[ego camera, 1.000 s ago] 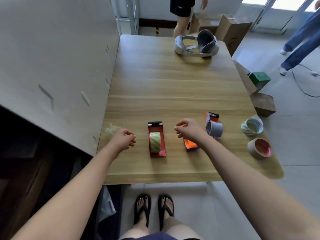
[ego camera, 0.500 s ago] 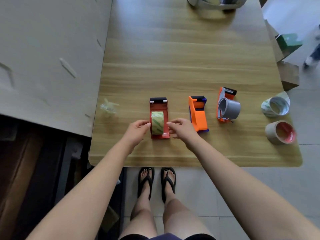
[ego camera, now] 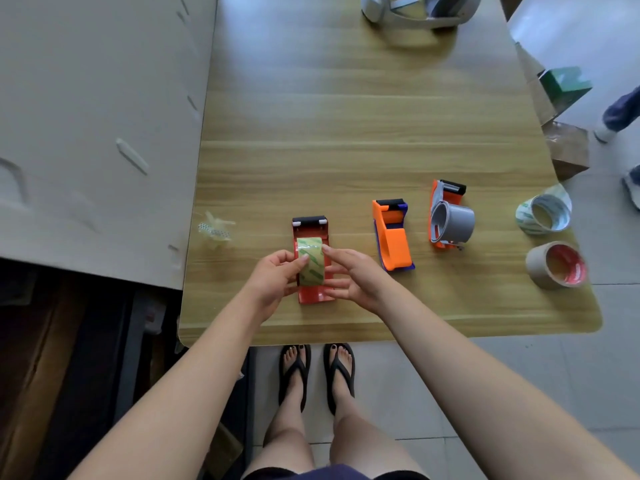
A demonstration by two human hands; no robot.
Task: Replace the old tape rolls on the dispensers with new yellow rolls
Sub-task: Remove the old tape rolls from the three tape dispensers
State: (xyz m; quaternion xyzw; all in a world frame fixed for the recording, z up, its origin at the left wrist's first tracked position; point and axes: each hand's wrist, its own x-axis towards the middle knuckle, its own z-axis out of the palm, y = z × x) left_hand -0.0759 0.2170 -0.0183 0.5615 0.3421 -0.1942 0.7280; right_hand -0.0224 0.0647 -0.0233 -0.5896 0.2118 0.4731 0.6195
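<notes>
Lower centre of frame: old roll (ego camera: 310, 260) sat in red dispenser (ego camera: 312, 237), pinched betw. L hand (ego camera: 273, 279) & R hand (ego camera: 351, 276) fingertips; best lifted straight up w/ base steadied

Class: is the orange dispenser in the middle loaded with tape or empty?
Empty. The orange dispenser shows no roll in its cradle; two loose rolls lie at the table's right edge.

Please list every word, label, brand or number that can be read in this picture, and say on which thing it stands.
No text can be read.
Tape roll in the red dispenser: green print, blurred.
Green-and-white roll: print too small.
Brown roll: red inner label, unreadable.
</notes>
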